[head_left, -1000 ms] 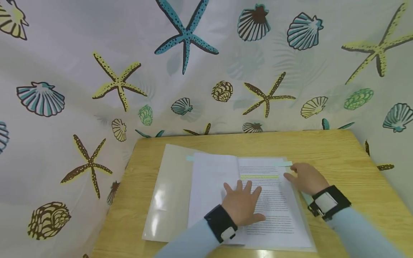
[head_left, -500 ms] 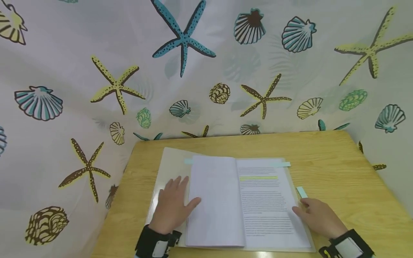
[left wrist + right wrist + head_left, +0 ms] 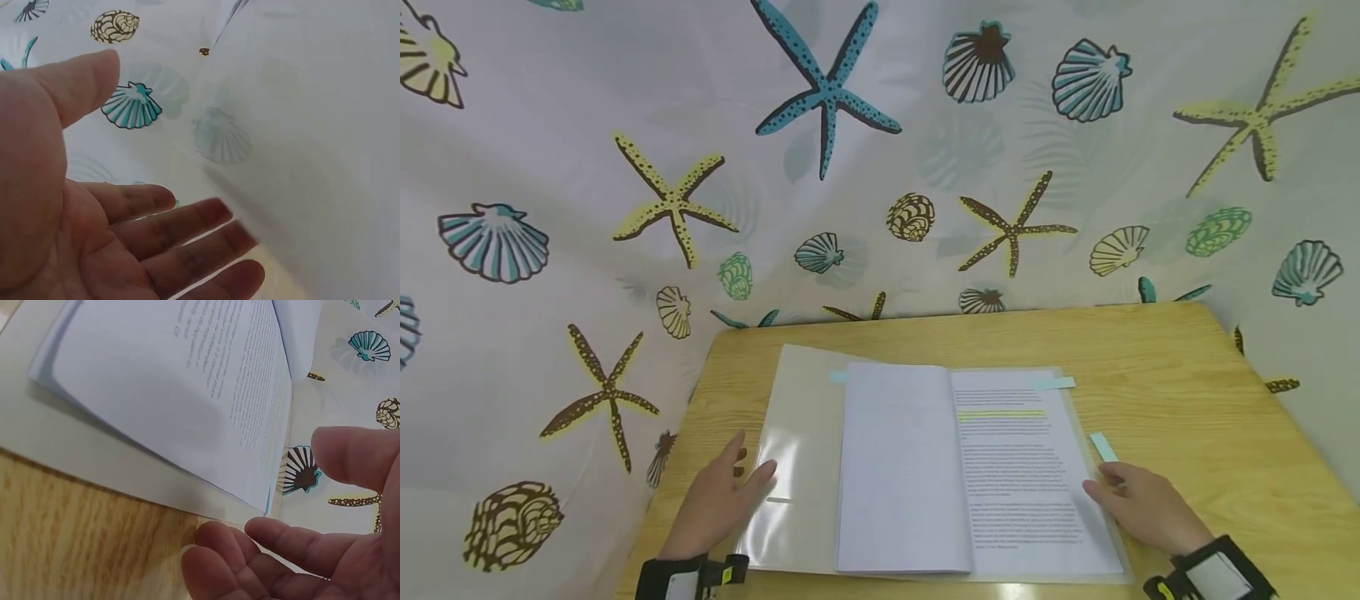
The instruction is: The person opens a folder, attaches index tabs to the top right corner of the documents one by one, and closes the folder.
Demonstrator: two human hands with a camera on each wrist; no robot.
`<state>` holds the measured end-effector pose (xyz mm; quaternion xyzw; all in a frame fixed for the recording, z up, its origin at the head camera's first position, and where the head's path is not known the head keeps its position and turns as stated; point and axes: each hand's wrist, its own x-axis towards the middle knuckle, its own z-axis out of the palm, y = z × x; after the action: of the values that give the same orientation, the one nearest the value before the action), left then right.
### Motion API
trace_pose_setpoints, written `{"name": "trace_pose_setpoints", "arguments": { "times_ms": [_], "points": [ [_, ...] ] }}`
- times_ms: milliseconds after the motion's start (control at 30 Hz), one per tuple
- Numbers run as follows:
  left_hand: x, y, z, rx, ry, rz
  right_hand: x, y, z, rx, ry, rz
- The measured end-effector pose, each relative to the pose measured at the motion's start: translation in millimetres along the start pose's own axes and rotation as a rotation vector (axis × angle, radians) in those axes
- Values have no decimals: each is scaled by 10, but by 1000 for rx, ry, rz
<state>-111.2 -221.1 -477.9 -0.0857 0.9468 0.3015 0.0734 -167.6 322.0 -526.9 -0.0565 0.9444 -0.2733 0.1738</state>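
Note:
A booklet [image 3: 1022,483] of printed pages lies spread on the table, a yellow highlighted line near the top of its right page. Its blank left page [image 3: 898,475] rests over the pale, glossy cover [image 3: 801,500]. At the cover's left edge is my left hand [image 3: 711,500], thumb apart; in the left wrist view the straight fingertips [image 3: 215,212] meet the edge of a white sheet. My right hand [image 3: 1150,504] is by the right edge of the booklet, fingers loosely bent, gripping nothing. A light blue sticky tab [image 3: 1103,447] shows just beyond its fingers.
Another light blue sticky tab [image 3: 1054,383] sticks out at the top right of the page, and a third tab [image 3: 838,377] shows at the top left. The wooden table [image 3: 1187,392] meets a cloth [image 3: 880,167] printed with shells and starfish at the back and sides.
My left hand has gone from the middle of the pages leftward to the cover's left edge. My right hand has come down from the upper tab to the booklet's lower right side.

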Motion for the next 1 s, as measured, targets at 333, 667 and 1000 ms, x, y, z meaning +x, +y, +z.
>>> {"name": "trace_pose_setpoints", "arguments": {
  "times_ms": [333, 667, 1000],
  "points": [
    [-62, -162, 187, -139, 30, -35, 22, 6, 35, 23, -32, 48],
    [-147, -69, 179, -191, 14, -18, 17, -27, 40, 49, -35, 38],
    [-299, 6, 76, -304, 25, 107, -6, -85, 29, 55, -27, 35]
  ]
}}
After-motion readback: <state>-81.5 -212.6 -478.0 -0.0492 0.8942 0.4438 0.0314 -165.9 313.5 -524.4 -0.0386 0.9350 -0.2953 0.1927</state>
